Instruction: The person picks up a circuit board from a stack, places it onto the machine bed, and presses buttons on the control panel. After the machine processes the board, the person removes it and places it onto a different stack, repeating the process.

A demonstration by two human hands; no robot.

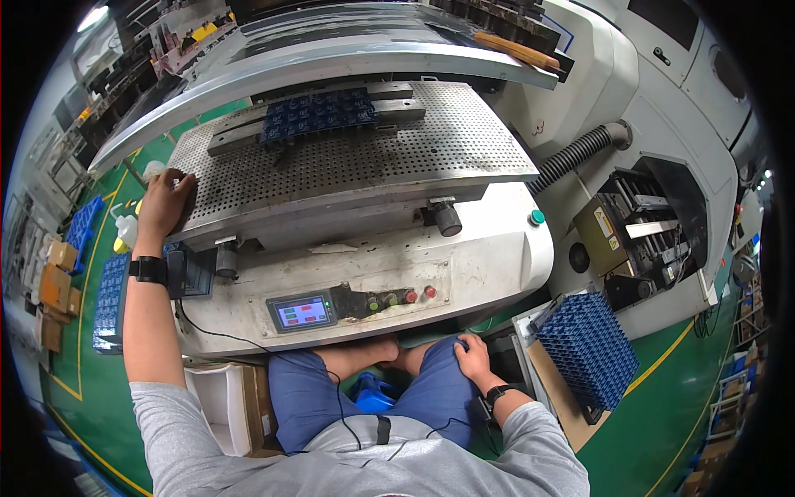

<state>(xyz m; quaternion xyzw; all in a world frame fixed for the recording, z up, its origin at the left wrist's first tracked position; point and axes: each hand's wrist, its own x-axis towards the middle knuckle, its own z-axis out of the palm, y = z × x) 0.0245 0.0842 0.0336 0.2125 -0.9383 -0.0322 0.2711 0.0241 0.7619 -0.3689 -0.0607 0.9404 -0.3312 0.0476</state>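
My left hand rests at the left end of a perforated metal table, fingers bent and somewhat apart near its corner. I see nothing held in it, though the undersides of the fingers are hidden. On the table lies a dark blue panel of small repeated parts, set across two metal bars and apart from both hands. My right hand lies on my right thigh, its fingers loosely stretched and holding nothing.
A metal-edged screen frame spans above the table, with a wooden-handled tool on it. Along the machine's front are a touch panel and buttons. Blue panels stand stacked at right and left. A carton sits beside my left leg.
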